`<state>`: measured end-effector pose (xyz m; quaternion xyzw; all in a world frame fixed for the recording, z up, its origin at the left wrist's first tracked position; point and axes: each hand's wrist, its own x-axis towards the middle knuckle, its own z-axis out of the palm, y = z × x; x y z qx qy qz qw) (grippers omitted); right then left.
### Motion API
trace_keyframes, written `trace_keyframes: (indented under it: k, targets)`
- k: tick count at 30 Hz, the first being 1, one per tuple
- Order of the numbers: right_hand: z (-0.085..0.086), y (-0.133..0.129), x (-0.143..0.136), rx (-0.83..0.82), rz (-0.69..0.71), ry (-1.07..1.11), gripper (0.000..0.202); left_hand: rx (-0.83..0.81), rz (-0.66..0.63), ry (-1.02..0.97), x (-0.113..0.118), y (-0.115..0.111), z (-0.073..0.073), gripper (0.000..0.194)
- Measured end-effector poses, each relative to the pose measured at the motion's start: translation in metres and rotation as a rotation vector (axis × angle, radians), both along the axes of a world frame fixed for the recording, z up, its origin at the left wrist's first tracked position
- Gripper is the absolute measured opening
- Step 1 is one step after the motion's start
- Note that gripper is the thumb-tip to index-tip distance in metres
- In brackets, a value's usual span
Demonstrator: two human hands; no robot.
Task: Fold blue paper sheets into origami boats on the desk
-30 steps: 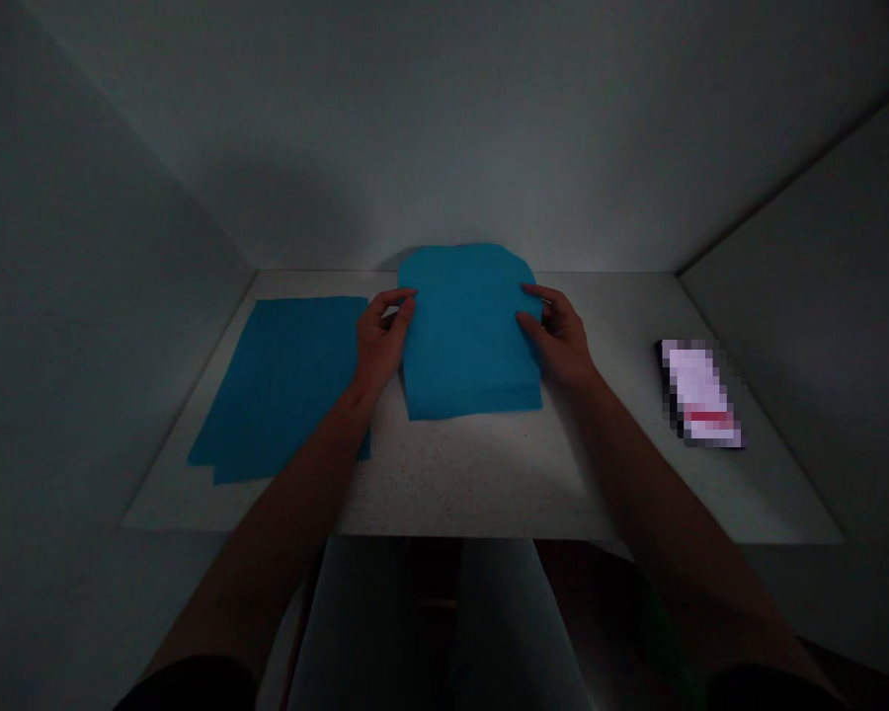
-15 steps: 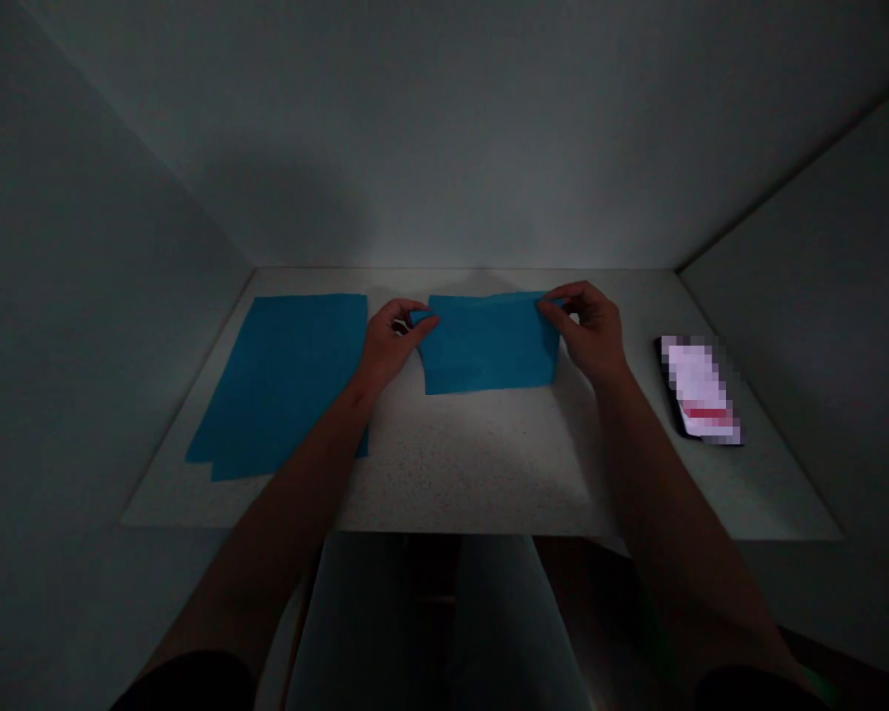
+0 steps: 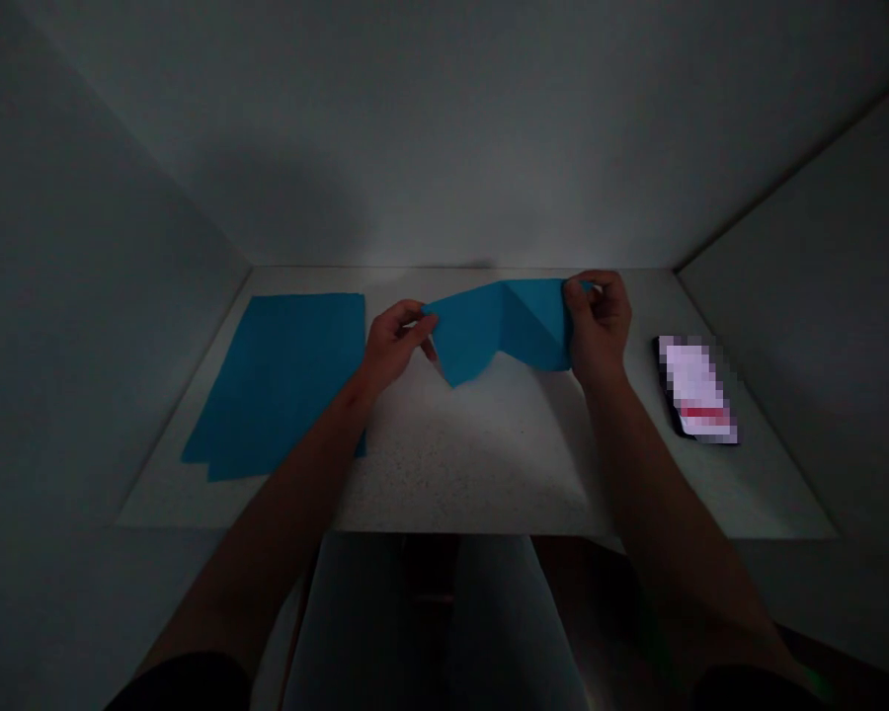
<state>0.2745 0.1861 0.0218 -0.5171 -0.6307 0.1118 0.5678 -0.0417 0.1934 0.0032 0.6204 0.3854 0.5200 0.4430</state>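
A blue sheet [image 3: 470, 331] is stretched between my two hands over the middle of the table, bent with a crease near its centre. My left hand [image 3: 400, 341] pinches its upper left corner between thumb and fingers. At the upper right corner, my right hand [image 3: 599, 321] grips the sheet, thumb in front. The sheet's lower edge arches upward in the middle. More blue sheets [image 3: 288, 365] lie overlapping, slightly offset, left of my left hand; my left forearm covers part of them.
On the right of the pale speckled table [image 3: 459, 474] lies a phone [image 3: 696, 385] with a lit, pixelated screen. Walls enclose the table at the back and both sides. My legs are below the front edge.
The held sheet has gone from nearly flat to bent, with a crease in the middle. My right hand has moved slightly up and right; my left hand stays nearly in place.
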Motion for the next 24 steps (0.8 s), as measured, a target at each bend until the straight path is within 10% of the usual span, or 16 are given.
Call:
trace_keyframes:
  k: [8, 16, 24]
  targets:
    - [0.015, -0.010, -0.009, 0.037, 0.154, 0.053, 0.043, 0.237, 0.338, -0.018, -0.002, 0.003, 0.011, 0.043]
    - [0.025, -0.016, -0.016, -0.272, 0.671, -0.324, 0.025, 0.181, 0.519, 0.336, -0.012, 0.000, 0.002, 0.034]
    - [0.000, -0.017, -0.025, -0.337, 0.828, -0.593, 0.040, 0.212, -0.005, 0.948, 0.000, -0.011, 0.003, 0.049]
